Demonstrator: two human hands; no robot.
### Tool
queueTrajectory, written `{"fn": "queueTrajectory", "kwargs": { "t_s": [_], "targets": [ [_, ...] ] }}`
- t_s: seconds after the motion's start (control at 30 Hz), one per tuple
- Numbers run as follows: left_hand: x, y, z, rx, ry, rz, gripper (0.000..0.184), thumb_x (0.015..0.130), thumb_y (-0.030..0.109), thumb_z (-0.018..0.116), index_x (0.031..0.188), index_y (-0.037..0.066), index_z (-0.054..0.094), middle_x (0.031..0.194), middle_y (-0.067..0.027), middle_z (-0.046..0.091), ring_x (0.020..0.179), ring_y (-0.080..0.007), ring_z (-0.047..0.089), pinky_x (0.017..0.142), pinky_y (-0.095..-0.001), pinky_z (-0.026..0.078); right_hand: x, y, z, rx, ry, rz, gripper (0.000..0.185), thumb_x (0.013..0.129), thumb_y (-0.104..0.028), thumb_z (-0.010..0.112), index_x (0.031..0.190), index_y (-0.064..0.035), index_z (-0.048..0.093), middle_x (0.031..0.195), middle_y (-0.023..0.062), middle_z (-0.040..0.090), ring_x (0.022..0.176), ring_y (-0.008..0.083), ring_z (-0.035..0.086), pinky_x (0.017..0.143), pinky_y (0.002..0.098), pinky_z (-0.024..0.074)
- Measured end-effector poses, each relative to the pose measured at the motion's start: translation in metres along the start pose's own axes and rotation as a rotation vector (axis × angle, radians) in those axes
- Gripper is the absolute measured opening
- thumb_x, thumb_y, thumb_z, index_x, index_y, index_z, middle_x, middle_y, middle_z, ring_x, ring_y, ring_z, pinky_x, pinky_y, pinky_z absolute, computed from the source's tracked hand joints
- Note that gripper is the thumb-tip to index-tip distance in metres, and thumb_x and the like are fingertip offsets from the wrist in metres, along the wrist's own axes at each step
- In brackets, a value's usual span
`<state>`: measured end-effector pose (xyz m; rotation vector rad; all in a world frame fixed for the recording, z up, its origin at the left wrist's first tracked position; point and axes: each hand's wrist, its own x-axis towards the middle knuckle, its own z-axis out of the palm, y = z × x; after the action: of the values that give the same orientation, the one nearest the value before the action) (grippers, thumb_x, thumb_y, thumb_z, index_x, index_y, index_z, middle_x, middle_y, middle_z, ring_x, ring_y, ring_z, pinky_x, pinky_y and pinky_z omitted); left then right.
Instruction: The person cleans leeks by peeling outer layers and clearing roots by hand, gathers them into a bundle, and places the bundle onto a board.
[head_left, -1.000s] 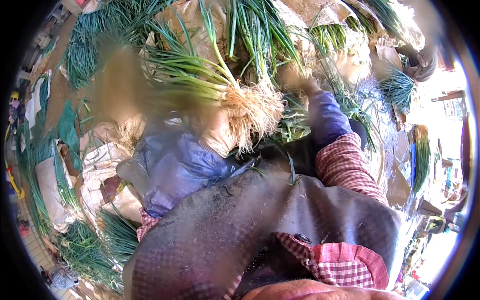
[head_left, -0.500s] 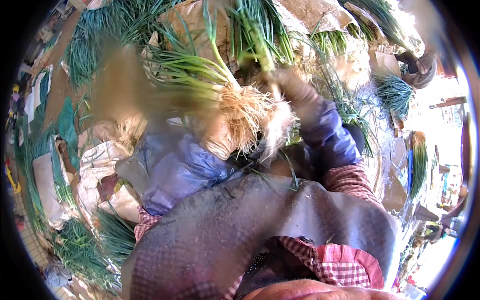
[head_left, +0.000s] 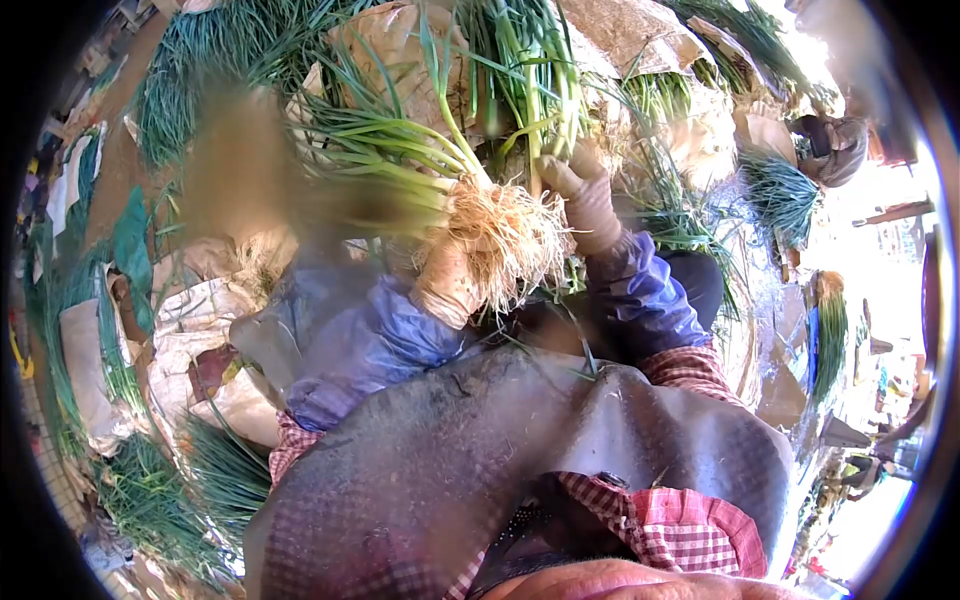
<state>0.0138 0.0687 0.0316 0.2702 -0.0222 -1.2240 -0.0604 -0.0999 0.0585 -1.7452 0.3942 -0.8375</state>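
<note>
My left hand (head_left: 447, 283), in a tan glove, is closed around a bunch of green onions (head_left: 400, 145). Their pale stringy roots (head_left: 505, 235) point towards me, and the leaves fan out to the upper left. Most of the left fingers are hidden behind the bunch. Just right of the roots is my gloved right hand (head_left: 587, 200), its fingers closed at the lower stalk of a single green onion (head_left: 533, 135). That stalk stands against more green leaves behind it, and its root end merges with the bunch's roots.
Heaps of green onions (head_left: 200, 70) lie at the upper left, with more bundles (head_left: 785, 190) at the right. Brown sacking (head_left: 635, 35) lies ahead. A dark apron (head_left: 480, 440) covers my lap. Another person (head_left: 840, 150) is at the upper right. A blurred smudge covers the left-centre.
The single green onion and my right hand were blurred with motion, its roots hanging right of the bunch. Now the hand is stiller and slightly lower, with the onion beside the bunch's roots.
</note>
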Motion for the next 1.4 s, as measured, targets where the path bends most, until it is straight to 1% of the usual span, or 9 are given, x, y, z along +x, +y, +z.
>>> {"fn": "queueTrajectory", "kwargs": {
  "t_s": [0.1,0.37,0.63,0.73,0.83,0.97,1.1,1.2,1.4],
  "targets": [
    [0.004,-0.003,-0.007,0.004,0.021,0.014,0.045,0.08,0.004,0.061,0.122,-0.002,0.048,0.112,-0.0164,0.058,0.101,-0.0291,0.059,0.091,-0.0447,0.049,-0.009,-0.014,-0.01,0.299,-0.047,0.292,0.024,0.08,-0.015,0.071,0.099,-0.0037,0.064,0.078,0.0034,0.064,0.062,0.0085,0.056,0.054,0.0204,0.0444],
    [0.009,0.001,-0.01,-0.052,-0.002,-0.031,0.043,0.083,0.005,0.058,0.124,-0.002,0.047,0.113,-0.0174,0.057,0.1,-0.0285,0.058,0.092,-0.0429,0.048,-0.001,-0.033,-0.031,0.153,-0.249,0.321,0.021,0.08,-0.01,0.07,0.099,-0.0028,0.064,0.076,0.0008,0.064,0.06,0.005,0.053,0.052,0.0198,0.0425],
    [0.009,0.0,-0.003,-0.072,-0.06,-0.033,0.042,0.078,-0.003,0.059,0.12,0.0,0.05,0.111,-0.0152,0.058,0.098,-0.0279,0.059,0.089,-0.0403,0.051,-0.015,-0.02,-0.006,0.214,-0.236,0.055,0.047,0.082,0.003,0.065,0.127,-0.0027,0.053,0.109,0.0041,0.063,0.1,0.0118,0.056,0.086,0.0262,0.0465],
    [0.014,0.002,-0.002,-0.228,-0.153,-0.053,0.042,0.085,0.01,0.058,0.125,0.0,0.047,0.114,-0.0158,0.057,0.101,-0.0284,0.058,0.089,-0.0415,0.051,-0.02,-0.015,-0.01,0.469,-0.116,0.255,0.041,0.08,0.003,0.066,0.119,-0.0026,0.058,0.092,0.0015,0.065,0.074,0.0073,0.057,0.062,0.0198,0.0464],
    [0.022,0.009,-0.032,0.071,-0.218,0.047,0.043,0.091,0.016,0.051,0.129,-0.001,0.042,0.121,-0.0174,0.054,0.108,-0.0304,0.055,0.093,-0.0437,0.049,-0.026,-0.016,-0.012,0.415,-0.037,0.382,0.031,0.078,-0.003,0.068,0.108,-0.001,0.061,0.08,0.0025,0.064,0.059,0.0055,0.054,0.049,0.0184,0.0405],
    [0.02,0.008,-0.031,-0.091,-0.116,-0.059,0.044,0.09,0.013,0.05,0.13,-0.002,0.04,0.12,-0.0192,0.054,0.107,-0.0312,0.057,0.092,-0.0442,0.05,-0.027,-0.004,-0.013,0.507,-0.025,0.466,0.026,0.079,-0.011,0.068,0.101,-0.0003,0.062,0.078,0.0043,0.065,0.048,0.0064,0.052,0.042,0.0183,0.0387],
    [0.018,0.007,-0.021,0.007,-0.14,-0.077,0.048,0.076,-0.006,0.058,0.122,-0.004,0.048,0.108,-0.0161,0.061,0.097,-0.0293,0.062,0.088,-0.0411,0.052,-0.009,0.03,-0.008,0.835,-0.176,0.726,0.027,0.082,-0.033,0.068,0.094,-0.0087,0.062,0.068,-0.001,0.058,0.051,0.0067,0.052,0.048,0.02,0.0419],
    [0.019,0.005,-0.031,0.064,-0.144,-0.114,0.049,0.079,-0.005,0.059,0.126,-0.002,0.046,0.115,-0.0145,0.058,0.104,-0.0272,0.059,0.092,-0.0403,0.05,0.005,0.019,-0.015,0.302,-0.358,0.514,0.025,0.081,-0.032,0.069,0.082,-0.0078,0.065,0.063,-0.0013,0.056,0.053,0.0079,0.051,0.051,0.0235,0.0411],
    [0.012,0.009,-0.021,0.138,-0.055,-0.063,0.051,0.077,-0.001,0.063,0.125,0.0,0.047,0.113,-0.014,0.06,0.104,-0.0278,0.059,0.092,-0.0415,0.05,-0.006,-0.009,-0.029,0.536,-0.424,0.426,0.021,0.084,-0.02,0.065,0.092,-0.0008,0.066,0.078,0.0021,0.064,0.068,0.0086,0.058,0.063,0.0258,0.0473]
  ]
}}
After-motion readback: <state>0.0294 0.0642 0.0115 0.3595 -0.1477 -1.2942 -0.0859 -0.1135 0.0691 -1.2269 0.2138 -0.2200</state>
